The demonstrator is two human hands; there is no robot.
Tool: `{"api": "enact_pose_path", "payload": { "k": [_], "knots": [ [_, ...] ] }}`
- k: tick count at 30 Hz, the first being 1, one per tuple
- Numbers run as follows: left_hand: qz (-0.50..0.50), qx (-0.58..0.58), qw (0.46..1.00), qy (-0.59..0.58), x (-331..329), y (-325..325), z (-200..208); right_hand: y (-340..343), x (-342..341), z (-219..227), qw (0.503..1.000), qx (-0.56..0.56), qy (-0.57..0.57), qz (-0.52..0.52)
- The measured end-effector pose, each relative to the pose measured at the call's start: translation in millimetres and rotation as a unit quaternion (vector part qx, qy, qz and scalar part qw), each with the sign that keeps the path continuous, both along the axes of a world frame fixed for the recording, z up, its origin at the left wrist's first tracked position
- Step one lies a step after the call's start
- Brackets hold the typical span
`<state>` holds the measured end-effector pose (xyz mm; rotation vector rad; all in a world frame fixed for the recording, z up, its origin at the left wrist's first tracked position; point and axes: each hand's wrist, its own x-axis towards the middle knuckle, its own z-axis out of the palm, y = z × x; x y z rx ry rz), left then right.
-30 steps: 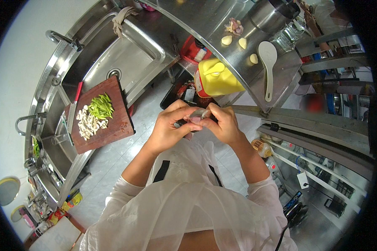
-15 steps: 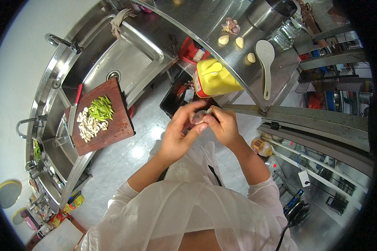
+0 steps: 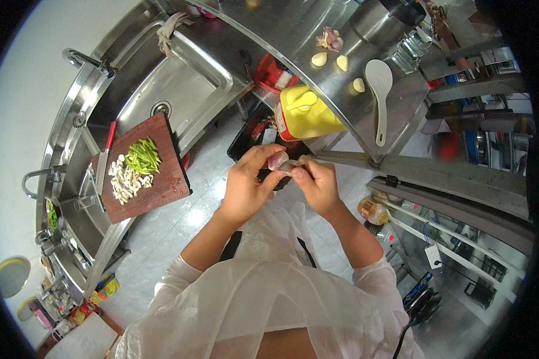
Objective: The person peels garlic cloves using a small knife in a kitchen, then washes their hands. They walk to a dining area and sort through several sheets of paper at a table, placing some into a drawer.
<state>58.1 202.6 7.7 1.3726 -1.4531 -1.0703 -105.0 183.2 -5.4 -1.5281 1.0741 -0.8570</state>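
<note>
The small pinkish clove (image 3: 277,159) is mostly covered by the fingers of the left hand (image 3: 245,186) and right hand (image 3: 317,186); the yellow plastic jug (image 3: 305,115) sits partly behind the steel counter edge (image 3: 341,128)

Steel counter (image 3: 317,24) w/ 3 peeled garlic cloves (image 3: 320,58), garlic skins (image 3: 330,39), white spoon (image 3: 379,84), pot (image 3: 377,21).

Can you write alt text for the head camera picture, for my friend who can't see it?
Seen from above, a left hand and right hand pinch a small garlic clove together. A wooden cutting board with chopped vegetables lies beside a steel sink.
</note>
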Motion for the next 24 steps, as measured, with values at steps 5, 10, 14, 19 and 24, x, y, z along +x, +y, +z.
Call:
{"api": "enact_pose_path", "payload": {
  "k": [5, 10, 14, 19, 24],
  "knots": [
    [0.001, 0.002, 1.0, 0.022, -2, 0, -8, 1, 2, -8, 1.0, -0.016, 0.007, -0.009],
    [0.026, 0.141, 0.964, 0.223, -2, -7, -38, 4, 2, 0, 0.997, -0.069, 0.002, -0.028],
    [-0.024, 0.227, 0.831, 0.508, 11, -10, -45, -12, -3, -15, 0.986, -0.055, 0.111, -0.113],
    [-0.047, 0.238, 0.835, 0.494, 14, -12, -39, -16, -3, -23, 0.988, -0.045, 0.109, -0.103],
    [-0.048, 0.222, 0.907, 0.354, 14, -10, -41, -15, -8, -22, 0.997, 0.026, 0.05, -0.043]
  ]
}}
